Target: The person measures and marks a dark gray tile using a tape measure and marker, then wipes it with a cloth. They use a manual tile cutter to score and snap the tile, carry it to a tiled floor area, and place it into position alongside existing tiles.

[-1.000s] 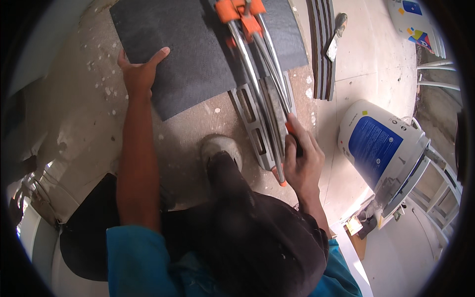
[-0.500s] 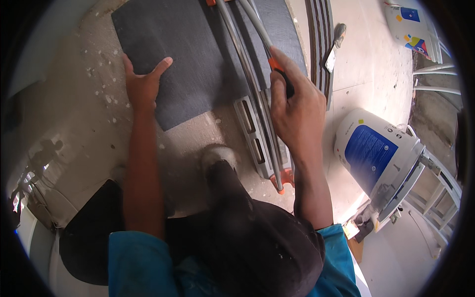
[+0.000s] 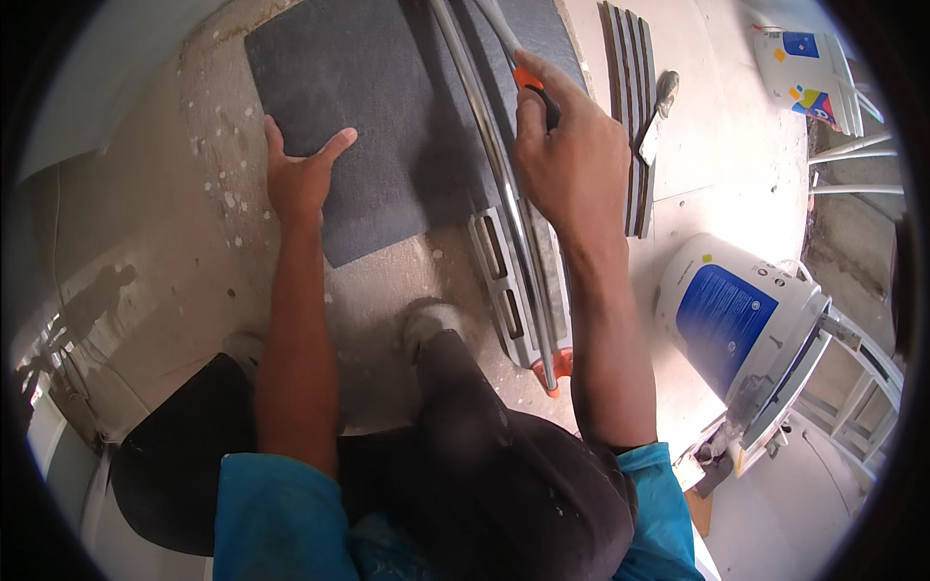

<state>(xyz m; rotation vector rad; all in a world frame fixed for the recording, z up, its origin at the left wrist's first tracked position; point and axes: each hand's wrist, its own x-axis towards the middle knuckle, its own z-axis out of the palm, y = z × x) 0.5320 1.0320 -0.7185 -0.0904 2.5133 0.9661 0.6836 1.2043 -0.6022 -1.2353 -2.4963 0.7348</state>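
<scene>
A dark grey tile (image 3: 368,87) lies on a manual tile cutter with steel rails (image 3: 484,136), a slotted metal base (image 3: 492,247) and an orange end piece (image 3: 557,368). My left hand (image 3: 300,174) holds the tile's left edge, thumb on top and fingers at the side. My right hand (image 3: 572,165) is closed round the cutter's lever handle (image 3: 528,79), orange and black, above the tile's right part. Narrow dark strips (image 3: 630,87) lie to the right of the tile, with a putty knife (image 3: 651,131) on them.
A white bucket (image 3: 693,320) lies tipped on the right beside a white metal frame (image 3: 848,387). Another bucket (image 3: 804,73) is at the upper right, near pale pipes (image 3: 852,189). My shoe (image 3: 431,320) rests on the spattered floor below the cutter.
My right hand has moved forward, away from me, with the lever, and the cutter's orange carriage has slid out at the top. My left hand still holds the tile's edge.
</scene>
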